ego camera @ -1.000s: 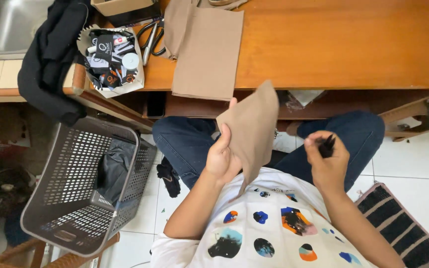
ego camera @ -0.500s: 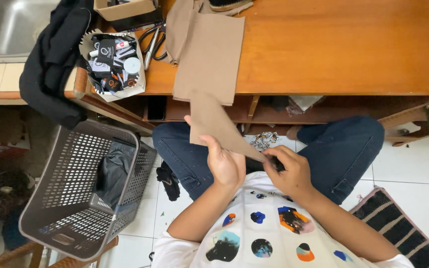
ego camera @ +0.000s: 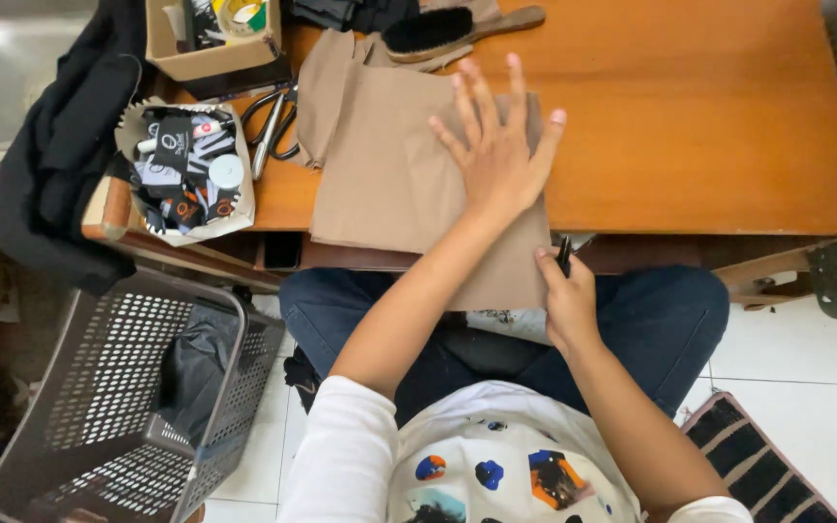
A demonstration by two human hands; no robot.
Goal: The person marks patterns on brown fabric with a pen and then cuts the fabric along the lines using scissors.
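My left hand [ego camera: 496, 145] lies flat with fingers spread on a brown fabric piece [ego camera: 389, 184] that rests on the wooden table [ego camera: 690, 126] and hangs over its front edge. My right hand [ego camera: 564, 300] pinches the hanging lower corner of the top piece while also holding a small black tool [ego camera: 564, 254]. More brown pieces lie stacked underneath. My legs in blue jeans sit below the table edge.
A brush [ego camera: 448, 29], scissors [ego camera: 268, 126], a cardboard box [ego camera: 210, 39] and a paper tray of black and white tags [ego camera: 186, 169] sit at the table's left. A black garment [ego camera: 60, 165] hangs off the corner. A grey plastic basket [ego camera: 118, 397] stands on the floor at left.
The brown piece held up over my lap has been laid onto the stack on the table. My left hand moved up onto it and opened flat; my right hand went to its lower edge.
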